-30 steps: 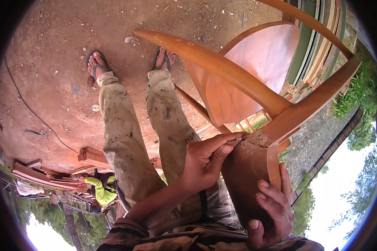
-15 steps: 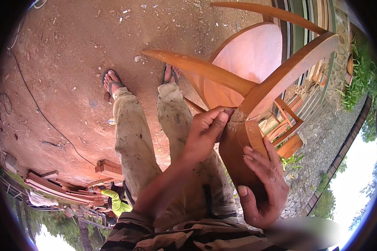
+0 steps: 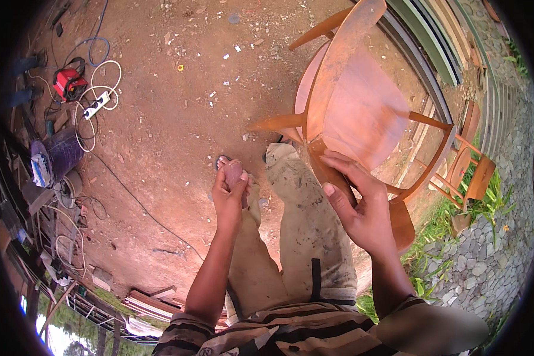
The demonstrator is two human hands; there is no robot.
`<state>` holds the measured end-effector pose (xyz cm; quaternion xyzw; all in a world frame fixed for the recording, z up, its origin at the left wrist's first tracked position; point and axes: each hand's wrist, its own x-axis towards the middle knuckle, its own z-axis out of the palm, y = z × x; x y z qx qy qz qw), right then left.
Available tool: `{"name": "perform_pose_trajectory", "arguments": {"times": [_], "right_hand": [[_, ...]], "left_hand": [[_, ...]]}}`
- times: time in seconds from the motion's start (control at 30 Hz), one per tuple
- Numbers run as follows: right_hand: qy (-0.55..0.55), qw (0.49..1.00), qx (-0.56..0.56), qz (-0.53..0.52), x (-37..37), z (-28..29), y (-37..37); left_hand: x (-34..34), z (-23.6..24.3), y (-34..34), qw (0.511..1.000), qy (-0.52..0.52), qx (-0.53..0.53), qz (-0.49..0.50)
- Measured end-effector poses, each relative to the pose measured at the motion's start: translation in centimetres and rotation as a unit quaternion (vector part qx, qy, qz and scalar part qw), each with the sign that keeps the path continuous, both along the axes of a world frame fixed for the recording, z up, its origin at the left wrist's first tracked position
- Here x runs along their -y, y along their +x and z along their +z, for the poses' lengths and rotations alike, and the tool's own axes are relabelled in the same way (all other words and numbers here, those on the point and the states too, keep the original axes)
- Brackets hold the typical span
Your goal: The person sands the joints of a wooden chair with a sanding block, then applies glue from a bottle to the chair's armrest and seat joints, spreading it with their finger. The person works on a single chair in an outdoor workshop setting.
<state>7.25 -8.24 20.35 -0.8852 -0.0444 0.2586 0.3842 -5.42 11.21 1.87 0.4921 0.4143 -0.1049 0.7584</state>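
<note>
My left hand (image 3: 226, 199) is closed on a folded piece of reddish-brown sandpaper (image 3: 233, 172), held in front of my leg and apart from the chair. To the right, a brown wooden chair (image 3: 365, 113) is tilted over, with its round seat, curved rail and legs showing. My right hand (image 3: 365, 207) lies on the chair's curved backrest (image 3: 401, 228) with its fingers stretched out and the thumb spread away. Part of that backrest is hidden under the hand.
At the left stand a red machine (image 3: 69, 83), a white power strip (image 3: 97, 105) and a purple drum (image 3: 62, 153). A dark cable (image 3: 139, 199) crosses the dirt floor. Long boards (image 3: 430, 41) lie behind the chair. Another wooden chair (image 3: 469, 169) is by the stone paving (image 3: 474, 267).
My left hand has left the chair's joint and moved left with the sandpaper. The chair appears turned, with more of its seat showing. My right hand remains at the backrest.
</note>
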Motion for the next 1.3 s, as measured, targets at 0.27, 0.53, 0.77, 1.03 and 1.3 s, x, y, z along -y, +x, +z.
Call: {"name": "perform_pose_trajectory", "arguments": {"times": [0.27, 0.53, 0.77, 1.03, 1.3], "right_hand": [[0.057, 0.99, -0.13, -0.022, 6.2, 0.9, -2.7], [0.259, 0.913, 0.031, -0.314, 6.4, 0.7, -1.7], [0.099, 0.958, -0.18, -0.2, 11.5, 0.0, -2.2], [-0.052, 0.985, -0.162, 0.023, 21.5, -3.1, -6.2], [-0.234, 0.954, -0.151, 0.107, 30.9, -5.1, -5.9]], "left_hand": [[2.5, 5.4, 7.5, 0.998, 0.016, 0.056, -0.016], [10.7, 17.3, 14.1, 0.924, -0.011, 0.292, -0.247], [12.1, 9.9, 15.2, 0.879, 0.368, 0.1, -0.285], [11.1, 6.4, 16.0, 0.942, -0.058, -0.198, -0.263], [11.6, 7.3, 16.5, 0.938, 0.013, -0.257, -0.233]]}}
